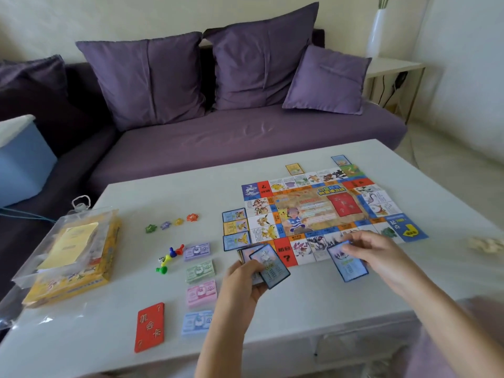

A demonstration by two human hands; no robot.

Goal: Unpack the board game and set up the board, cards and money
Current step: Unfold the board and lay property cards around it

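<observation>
Pinching a blue-bordered card (350,267) at the near edge of the colourful board (321,211), the right grip (373,249) hovers over the white desk (177,192); the left grip (244,282) clutches a fanned card stack (266,261) beside four pastel money piles (201,293).

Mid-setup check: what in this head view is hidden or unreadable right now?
1. Head view: count of the blue-bordered card stack is hidden by the gripping left hand and its top card.
2. Head view: the colourful paper board has near-edge squares covered by the right hand.
3. Head view: print on the single blue card it pinches is too blurred.
4. Head view: pale object at the right edge is blurred, unidentifiable.
</observation>
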